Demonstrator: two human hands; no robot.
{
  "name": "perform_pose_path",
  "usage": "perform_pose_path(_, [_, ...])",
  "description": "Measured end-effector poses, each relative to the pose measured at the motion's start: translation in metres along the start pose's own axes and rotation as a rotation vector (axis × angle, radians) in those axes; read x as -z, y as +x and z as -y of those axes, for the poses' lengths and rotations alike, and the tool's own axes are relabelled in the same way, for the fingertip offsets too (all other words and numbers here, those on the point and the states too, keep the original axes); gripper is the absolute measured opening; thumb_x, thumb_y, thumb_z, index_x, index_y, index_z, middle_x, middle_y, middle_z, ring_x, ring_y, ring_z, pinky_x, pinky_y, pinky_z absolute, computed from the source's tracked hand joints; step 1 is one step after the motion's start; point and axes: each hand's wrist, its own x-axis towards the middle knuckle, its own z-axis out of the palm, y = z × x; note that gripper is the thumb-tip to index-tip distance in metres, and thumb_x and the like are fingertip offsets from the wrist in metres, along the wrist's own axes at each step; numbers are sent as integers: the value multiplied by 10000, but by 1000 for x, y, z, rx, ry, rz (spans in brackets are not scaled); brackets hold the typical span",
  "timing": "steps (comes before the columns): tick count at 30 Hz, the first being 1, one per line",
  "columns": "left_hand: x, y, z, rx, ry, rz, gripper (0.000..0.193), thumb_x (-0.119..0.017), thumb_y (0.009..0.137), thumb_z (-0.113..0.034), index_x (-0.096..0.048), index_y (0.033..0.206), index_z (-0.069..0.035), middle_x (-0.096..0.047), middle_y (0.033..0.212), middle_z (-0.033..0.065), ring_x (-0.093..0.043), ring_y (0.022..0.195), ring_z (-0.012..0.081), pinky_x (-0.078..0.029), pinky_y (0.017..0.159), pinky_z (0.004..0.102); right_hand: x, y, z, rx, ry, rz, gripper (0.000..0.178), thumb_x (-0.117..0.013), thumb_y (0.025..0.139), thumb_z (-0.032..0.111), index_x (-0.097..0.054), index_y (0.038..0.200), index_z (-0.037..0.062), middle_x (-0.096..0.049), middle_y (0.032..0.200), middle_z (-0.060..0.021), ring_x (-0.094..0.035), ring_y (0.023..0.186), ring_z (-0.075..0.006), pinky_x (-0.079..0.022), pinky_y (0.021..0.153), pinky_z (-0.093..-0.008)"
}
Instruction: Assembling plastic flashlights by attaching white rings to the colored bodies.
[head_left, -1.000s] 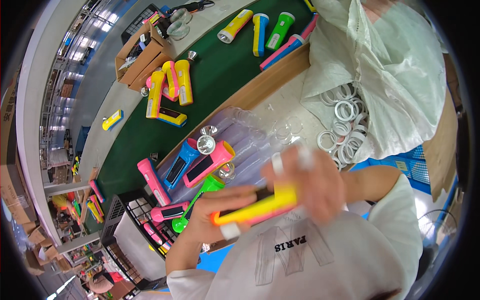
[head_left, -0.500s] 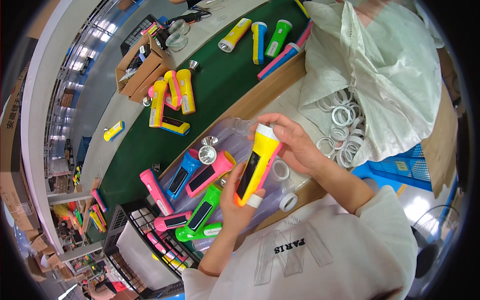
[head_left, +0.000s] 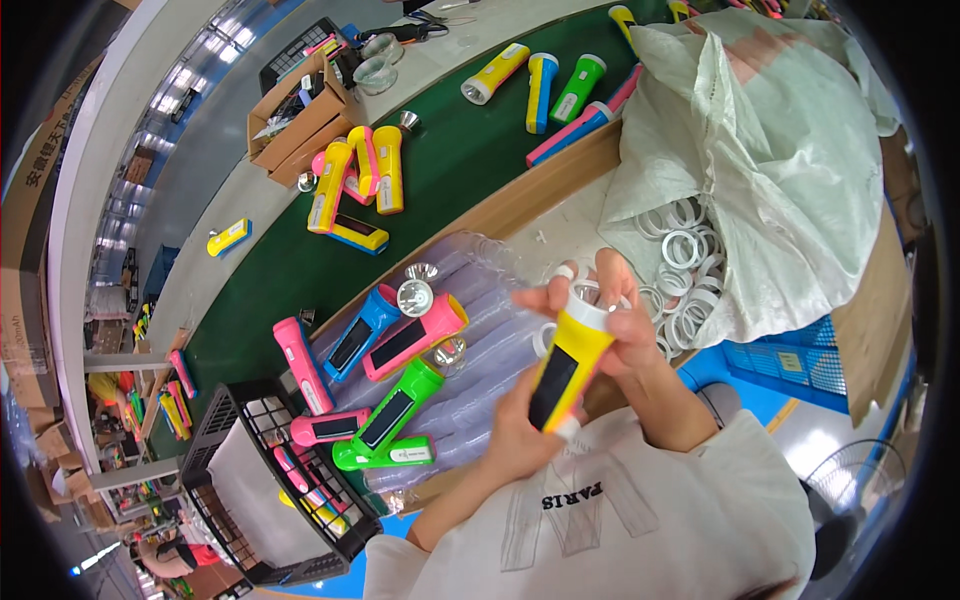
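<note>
My left hand (head_left: 520, 425) is wrapped round the lower body of a yellow flashlight (head_left: 590, 340) with a dark panel on its side. The flashlight tilts, its head pointing up and away. My right hand (head_left: 632, 335) grips the white ring (head_left: 584, 310) at the head, fingers curled about the rim. A bit of white shows by the left fingers at the tail end. To the left lie a pink flashlight body (head_left: 440, 322), a blue one (head_left: 375, 312) and a green one (head_left: 415, 385), with shiny reflector cups (head_left: 414, 297) beside them on clear plastic wrap (head_left: 470, 385).
White rings (head_left: 682, 250) spill from a pale woven sack (head_left: 780, 170) at the right. A cardboard edge (head_left: 500, 215) borders the green belt (head_left: 450, 170), where several flashlights lie. A black crate (head_left: 225, 440) stands at the lower left, a blue basket (head_left: 800, 355) at the right.
The yellow flashlight has moved right and slightly down, its head now turned more toward me so the ring's opening shows. My right fingers have shifted round the rim. The whole view has shifted slightly.
</note>
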Motion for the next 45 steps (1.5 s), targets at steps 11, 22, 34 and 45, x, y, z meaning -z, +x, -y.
perform_pose_path(11, [23,18,27,687,-1220,376,587,-691,801,-192,-415,1294,-33,-603,977,122,-614,748,225,-523,636,311,16,-4,10,-268,11,-418,372,-470,987,395,-519,1168,74,-604,1159,-170,-594,1097,-324,-493,943,-435])
perform_pose_path(22, [3,21,26,397,-256,54,564,-732,826,-146,-449,1296,-16,-617,1015,111,-618,854,175,-511,764,295,8,1,12,-250,-257,-478,251,-590,932,227,-526,1116,69,-613,1081,-134,-615,1036,-280,-497,915,-398])
perform_pose_path(34, [-8,6,14,410,-421,144,512,-728,829,-230,-503,1243,-29,-623,873,100,-624,633,213,-513,575,314,14,-5,6,-96,145,-257,237,-672,830,221,-452,826,134,-609,992,-145,-640,928,-277,-512,850,-390])
perform_pose_path(45, [6,32,46,709,-1283,133,448,-643,863,-230,-474,1245,-69,-580,888,102,-621,681,208,-522,517,295,30,-4,23,-277,-205,-574,275,-518,978,248,-522,1157,38,-617,1046,-109,-613,972,-202,-504,845,-332])
